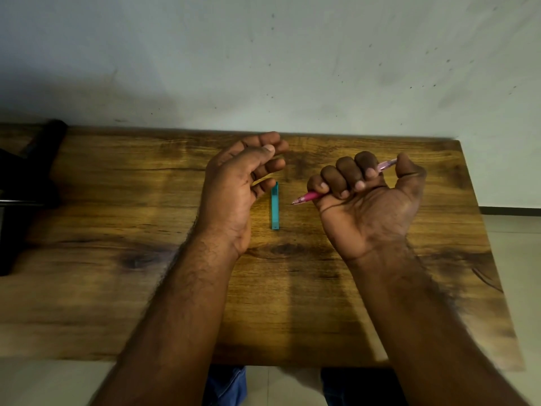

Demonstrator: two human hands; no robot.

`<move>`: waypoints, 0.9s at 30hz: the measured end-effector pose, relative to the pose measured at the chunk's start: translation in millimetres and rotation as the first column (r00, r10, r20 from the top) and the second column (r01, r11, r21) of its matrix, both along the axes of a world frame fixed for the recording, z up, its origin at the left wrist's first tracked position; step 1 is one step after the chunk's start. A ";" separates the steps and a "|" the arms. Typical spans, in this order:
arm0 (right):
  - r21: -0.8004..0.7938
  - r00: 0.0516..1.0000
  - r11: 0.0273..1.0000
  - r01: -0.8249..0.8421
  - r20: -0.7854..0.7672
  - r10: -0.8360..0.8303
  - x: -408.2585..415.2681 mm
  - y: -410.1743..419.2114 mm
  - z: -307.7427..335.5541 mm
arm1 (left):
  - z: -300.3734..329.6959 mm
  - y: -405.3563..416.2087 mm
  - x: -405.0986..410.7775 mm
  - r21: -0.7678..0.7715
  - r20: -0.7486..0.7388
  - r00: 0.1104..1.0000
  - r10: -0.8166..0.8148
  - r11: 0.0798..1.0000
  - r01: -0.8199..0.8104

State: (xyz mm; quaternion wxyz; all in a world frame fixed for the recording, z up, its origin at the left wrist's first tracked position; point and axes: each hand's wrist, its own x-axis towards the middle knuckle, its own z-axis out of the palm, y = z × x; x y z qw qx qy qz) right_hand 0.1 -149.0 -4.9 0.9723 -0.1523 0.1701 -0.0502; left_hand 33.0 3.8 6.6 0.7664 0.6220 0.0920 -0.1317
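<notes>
Pink pen [310, 196] sits gripped in the right hand [366, 206], tip toward the teal case [275, 206] lying on the bench [117, 288]; left hand [234, 183], loosely curled, holds nothing. Steadying the case first seems wise.

**A:** Pretty dim overall, with a warm patch of light in the middle of the wooden table [292, 288] and heavy falloff toward the left side and the corners.

**B:** Yeah, the wall [322, 54] goes from pale grey-green on top to a murky shadow band right above the table's far edge. Soft shadows on the wood too, nothing hard-edged.

**A:** Forearms are smeared near the bottom, looks like motion blur. The dark object [26, 177] at left is just a black blob, no detail.

**B:** Wide-angle bend as well, the table's right edge slants hard. No glare, only a mild sheen on the wood. The teal case [275, 206] stays fairly crisp.
</notes>
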 end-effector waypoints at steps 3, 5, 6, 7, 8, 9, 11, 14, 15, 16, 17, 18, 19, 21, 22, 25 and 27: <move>-0.013 1.000 1.000 0.009 0.000 -0.009 0.6 0.2 0.4 | -0.5 0.1 0.2 -0.007 -0.001 1.000 -0.003 1.000 0.003; 0.002 1.000 1.000 0.011 -0.004 -0.011 1.2 -0.7 0.4 | -0.9 0.0 0.1 -0.007 -0.001 1.000 -0.004 1.000 0.004; 0.012 1.000 1.000 0.009 -0.005 -0.009 1.1 -1.0 0.2 | -1.0 0.0 0.0 -0.006 -0.001 1.000 -0.003 1.000 0.003; 0.020 1.000 1.000 0.006 -0.005 -0.006 0.9 -1.1 -0.1 | -0.9 -0.2 0.1 -0.007 0.000 1.000 -0.003 1.000 0.003; 0.021 1.000 1.000 0.005 -0.004 -0.005 0.5 -0.6 -0.5 | -0.9 -0.3 -0.1 -0.008 0.000 1.000 -0.003 1.000 0.003; 0.018 1.000 1.000 0.007 -0.005 -0.007 0.3 -0.3 -0.6 | -0.9 -0.3 -0.1 -0.010 0.000 1.000 -0.003 1.000 0.003; 0.013 1.000 1.000 0.014 -0.009 -0.014 0.3 0.0 -0.2 | -0.8 -0.4 -0.1 -0.009 0.001 1.000 -0.002 1.000 0.002; 0.020 1.000 1.000 0.016 -0.012 -0.016 0.6 -0.6 0.5 | -0.7 -0.3 0.1 -0.009 0.000 1.000 0.001 1.000 -0.001; 0.024 1.000 1.000 0.012 -0.011 -0.011 0.5 -0.4 0.5 | -0.6 -0.3 0.2 -0.009 0.000 1.000 0.000 1.000 0.000; 0.026 1.000 1.000 0.007 -0.011 -0.007 0.2 -0.2 0.5 | -0.5 -0.4 0.2 -0.009 0.000 1.000 -0.001 1.000 0.001; 0.025 1.000 1.000 0.005 -0.012 -0.004 0.1 0.1 0.4 | -0.5 -0.6 0.3 -0.007 0.000 1.000 -0.002 1.000 0.002; 0.021 1.000 1.000 0.004 -0.013 -0.004 0.0 0.3 0.4 | -0.6 -0.8 0.2 -0.006 0.000 1.000 -0.002 1.000 0.002; 0.018 1.000 1.000 0.004 -0.015 -0.004 0.2 0.5 0.6 | -0.6 -0.9 0.2 -0.006 0.000 1.000 -0.002 1.000 0.002; 0.015 1.000 1.000 0.007 -0.021 -0.006 0.4 0.6 0.9 | -0.6 -0.6 0.2 -0.007 0.000 1.000 0.000 1.000 0.000; 0.012 1.000 1.000 0.008 -0.023 -0.008 0.4 0.5 0.9 | -0.4 -0.5 0.1 -0.007 0.001 1.000 -0.001 1.000 0.001; 0.007 1.000 1.000 0.004 -0.022 -0.004 0.1 0.1 0.8 | -0.3 -0.8 -0.1 0.002 0.004 1.000 -0.004 1.000 0.004; -0.004 1.000 1.000 0.001 -0.023 -0.001 0.1 0.6 0.5 | -0.2 -0.7 -0.1 0.002 0.002 1.000 -0.005 1.000 0.005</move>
